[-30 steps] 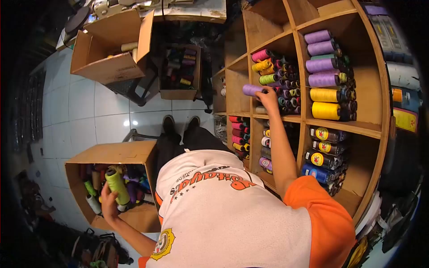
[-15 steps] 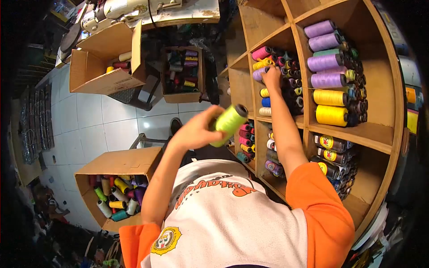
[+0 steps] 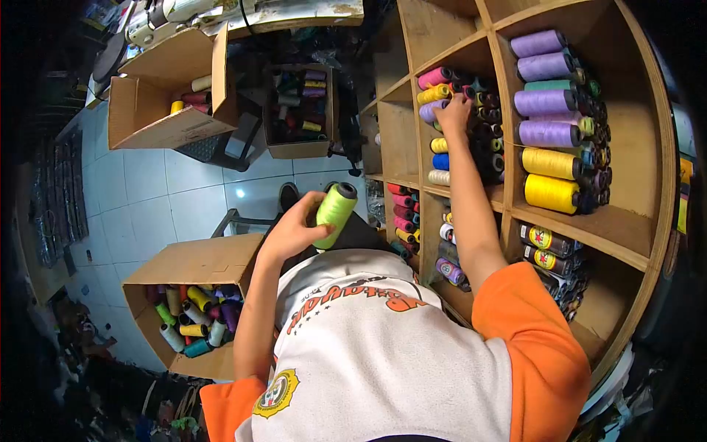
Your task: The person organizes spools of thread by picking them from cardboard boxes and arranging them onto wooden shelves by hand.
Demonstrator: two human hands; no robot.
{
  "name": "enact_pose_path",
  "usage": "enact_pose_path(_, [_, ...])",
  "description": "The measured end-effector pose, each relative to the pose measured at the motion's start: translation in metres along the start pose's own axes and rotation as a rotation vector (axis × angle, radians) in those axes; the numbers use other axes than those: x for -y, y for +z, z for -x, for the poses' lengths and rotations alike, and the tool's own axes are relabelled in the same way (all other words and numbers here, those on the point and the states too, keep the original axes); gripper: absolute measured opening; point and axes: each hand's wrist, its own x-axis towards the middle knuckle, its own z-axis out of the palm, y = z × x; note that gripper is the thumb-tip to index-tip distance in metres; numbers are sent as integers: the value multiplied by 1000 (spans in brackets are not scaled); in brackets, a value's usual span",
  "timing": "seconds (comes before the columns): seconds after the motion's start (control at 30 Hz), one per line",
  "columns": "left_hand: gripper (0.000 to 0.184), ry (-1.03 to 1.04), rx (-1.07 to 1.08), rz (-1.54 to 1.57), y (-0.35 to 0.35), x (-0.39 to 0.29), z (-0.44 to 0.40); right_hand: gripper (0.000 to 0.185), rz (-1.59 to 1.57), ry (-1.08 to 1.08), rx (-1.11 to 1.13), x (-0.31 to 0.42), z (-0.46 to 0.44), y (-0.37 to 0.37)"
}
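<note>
My left hand point(image 3: 296, 227) is closed round a lime-green thread spool point(image 3: 336, 215), held tilted above my lap with its dark core end up. My right hand point(image 3: 452, 116) reaches into a shelf compartment. Its thumb and fingers are closed on the end of a lavender thread spool point(image 3: 431, 111), which lies on its side in the stack. Just beyond it is a yellow spool point(image 3: 433, 93), and a pink spool point(image 3: 434, 76) lies past that. Nearer me in the same stack are a blue spool point(image 3: 440, 163) and a cream spool point(image 3: 439, 177). My wrist hides part of the stack.
The wooden shelf point(image 3: 503, 110) rises on the right; its neighbouring compartment holds lavender and yellow spools point(image 3: 551, 193). On the left, an open carton point(image 3: 193, 259) holds mixed spools. Farther back are another carton point(image 3: 163, 131) and a box of spools point(image 3: 300, 150), near a sewing-machine table point(image 3: 309, 16).
My left hand has drawn the lime-green spool left and back toward my body. My right hand stays at the lavender spool, its fingers slightly shifted. The view has turned a little.
</note>
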Motion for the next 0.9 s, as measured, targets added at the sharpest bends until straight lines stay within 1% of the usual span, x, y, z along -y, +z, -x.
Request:
enact_pose_path(0.03, [56,29,-44,-11,-1,-2,-1,53,-47,24,36,19,-1,-27])
enact_pose_path(0.07, [55,50,-68,-105,-1,-9,-2,53,-94,48,74,38,0,-52])
enact_pose_path(0.13, [53,93,-110,-297,4,-28,-6,51,-618,161,761,68,8,-85])
enact_pose_path(0.2, [51,201,-151,-340,15,-32,-17,46,-902,190,1461,112,37,-148])
enact_pose_path(0.23, [51,255,-170,-361,18,-34,-23,43,-809,120,1537,131,55,-165])
enact_pose_path(0.27, [59,171,-88,-400,19,-37,-30,41,-830,2,1497,136,71,-173])
enact_pose_path(0.3, [64,238,-95,-389,22,-35,-37,41,-649,-203,1254,140,82,-186])
enact_pose_path(0.37, [76,365,-128,-368,29,-25,-48,43,-794,-161,1072,114,89,-169])
enact_pose_path(0.4, [97,364,-189,-658,33,-36,-40,44,-743,-30,968,104,87,-165])
enact_pose_path(0.43, [100,359,-192,-635,33,-33,-41,45,-689,96,865,92,82,-159])
enact_pose_path(0.47, [103,353,-195,-613,32,-29,-44,46,-495,68,695,73,75,-144])
enact_pose_path(0.5, [106,349,-198,-590,32,-24,-44,50,-318,120,635,71,61,-145])
enact_pose_path(0.53, [104,361,-216,-606,30,-21,-42,54,-233,124,554,54,57,-127])
enact_pose_path(0.57, [104,353,-224,-601,26,-18,-40,54,-172,133,519,43,51,-116])
enact_pose_path(0.63, [102,330,-252,-591,17,-10,-33,52,-40,25,367,15,48,-80])
enact_pose_path(0.73, [99,300,-326,-562,1,-2,-17,52,21,108,407,-2,42,-56])
enact_pose_path(0.83, [96,267,-404,-524,-14,9,0,53,67,172,373,-1,41,-45])
enact_pose_path(0.9, [95,244,-449,-471,-23,19,9,54,62,177,341,0,44,-43])
